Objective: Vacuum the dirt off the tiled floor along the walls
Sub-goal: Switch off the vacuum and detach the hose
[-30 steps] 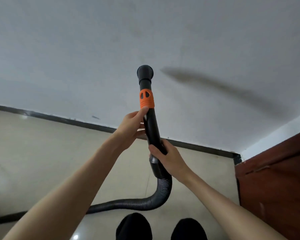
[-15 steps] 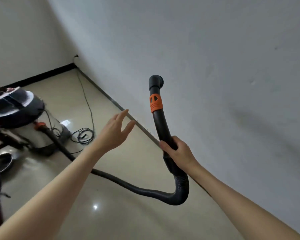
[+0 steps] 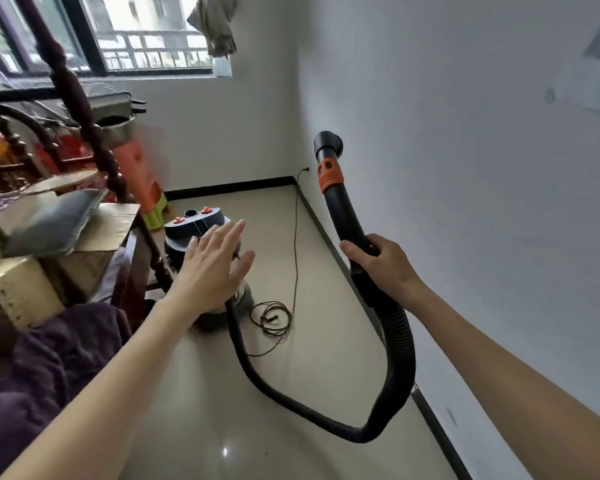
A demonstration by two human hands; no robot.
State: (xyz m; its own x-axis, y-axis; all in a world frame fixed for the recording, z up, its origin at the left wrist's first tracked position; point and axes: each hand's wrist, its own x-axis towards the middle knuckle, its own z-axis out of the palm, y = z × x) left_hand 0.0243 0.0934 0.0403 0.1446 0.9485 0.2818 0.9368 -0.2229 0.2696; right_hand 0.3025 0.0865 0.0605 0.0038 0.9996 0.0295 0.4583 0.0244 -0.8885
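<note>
Floor (image 3: 312, 258) of glossy beige tile runs open ahead of you, edged by black skirting (image 3: 329, 237) along the white wall. Your right hand (image 3: 385, 268) wraps the smooth black wand (image 3: 347, 216), raised off the floor, its ribbed hose (image 3: 400, 344) looping to the canister (image 3: 194, 230). Your left hand (image 3: 212, 268) hovers flat, fingers straight and loosely together, empty.

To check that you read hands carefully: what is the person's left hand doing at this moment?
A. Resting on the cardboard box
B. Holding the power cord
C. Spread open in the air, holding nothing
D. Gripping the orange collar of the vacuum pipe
C: the left hand is spread with straight fingers, holding nothing, while the right hand grips the vacuum pipe.
</note>
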